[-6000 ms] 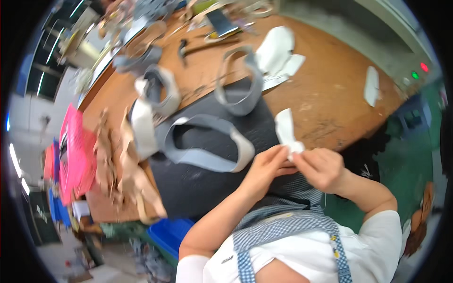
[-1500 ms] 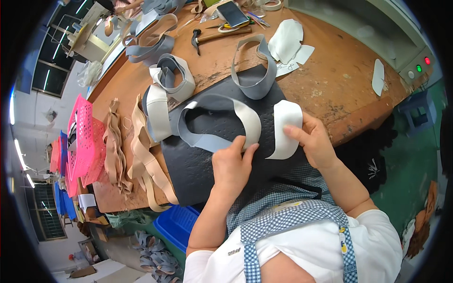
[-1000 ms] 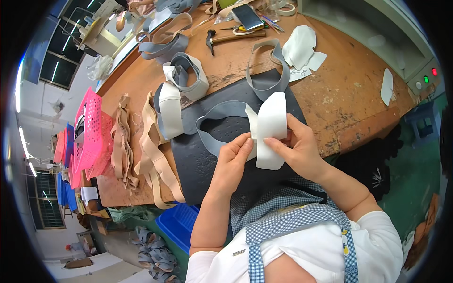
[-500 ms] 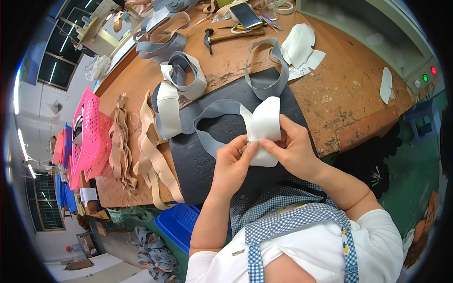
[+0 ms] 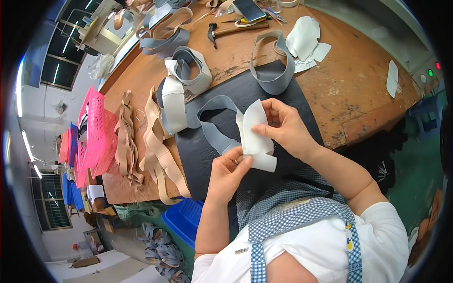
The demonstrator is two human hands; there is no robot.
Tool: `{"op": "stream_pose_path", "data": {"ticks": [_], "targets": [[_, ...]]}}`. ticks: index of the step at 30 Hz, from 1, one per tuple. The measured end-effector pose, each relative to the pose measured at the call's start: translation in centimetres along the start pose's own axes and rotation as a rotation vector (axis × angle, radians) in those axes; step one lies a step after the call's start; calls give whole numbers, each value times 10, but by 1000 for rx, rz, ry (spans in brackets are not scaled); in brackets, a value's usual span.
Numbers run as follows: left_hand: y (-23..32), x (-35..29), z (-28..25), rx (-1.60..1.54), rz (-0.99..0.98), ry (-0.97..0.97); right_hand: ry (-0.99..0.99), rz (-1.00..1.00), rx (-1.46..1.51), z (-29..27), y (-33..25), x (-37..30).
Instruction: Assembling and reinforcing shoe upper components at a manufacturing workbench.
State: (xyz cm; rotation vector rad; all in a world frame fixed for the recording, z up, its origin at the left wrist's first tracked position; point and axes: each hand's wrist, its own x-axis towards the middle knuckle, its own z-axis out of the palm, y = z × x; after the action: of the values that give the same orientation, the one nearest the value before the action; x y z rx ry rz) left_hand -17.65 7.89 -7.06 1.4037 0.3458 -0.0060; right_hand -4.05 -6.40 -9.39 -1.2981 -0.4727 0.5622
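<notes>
Between my hands is a loop of grey strap [image 5: 220, 103] joined to a white leather-like piece [image 5: 255, 123]. My left hand [image 5: 227, 170] pinches the lower edge of the white piece, where a narrow white end sticks out to the right. My right hand [image 5: 287, 126] grips its upper right side, thumb on the face and fingers behind. Below lies a black rubber mat [image 5: 198, 170] with small holes. Another grey strap loop [image 5: 277, 84] stands on the mat's far edge. To the left are rolled grey and white straps [image 5: 175, 106].
Beige strips [image 5: 163, 165] hang over the table's [image 5: 339, 89] left side, beside a pink perforated basket [image 5: 96, 141]. Farther back lie a hammer [image 5: 240, 29], a phone [image 5: 250, 10] and white cut pieces [image 5: 303, 38]. A grey machine housing with lit buttons [image 5: 430, 73] stands at right.
My right hand has shifted up along the white piece, and my left hand has dropped slightly. The white piece is turned, and its narrow end now shows. The whole view has shifted a little.
</notes>
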Motion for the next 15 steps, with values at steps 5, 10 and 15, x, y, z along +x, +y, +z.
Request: {"op": "stream_pose_path", "data": {"ticks": [5, 10, 15], "targets": [[1, 1, -5, -27, -75, 39, -60, -24, -102, 15, 1, -2], [-5, -2, -7, -84, -94, 48, -20, -24, -10, 19, 0, 8], [-5, -3, -5, -118, -13, 42, -54, -37, -48, 18, 10, 9]]}}
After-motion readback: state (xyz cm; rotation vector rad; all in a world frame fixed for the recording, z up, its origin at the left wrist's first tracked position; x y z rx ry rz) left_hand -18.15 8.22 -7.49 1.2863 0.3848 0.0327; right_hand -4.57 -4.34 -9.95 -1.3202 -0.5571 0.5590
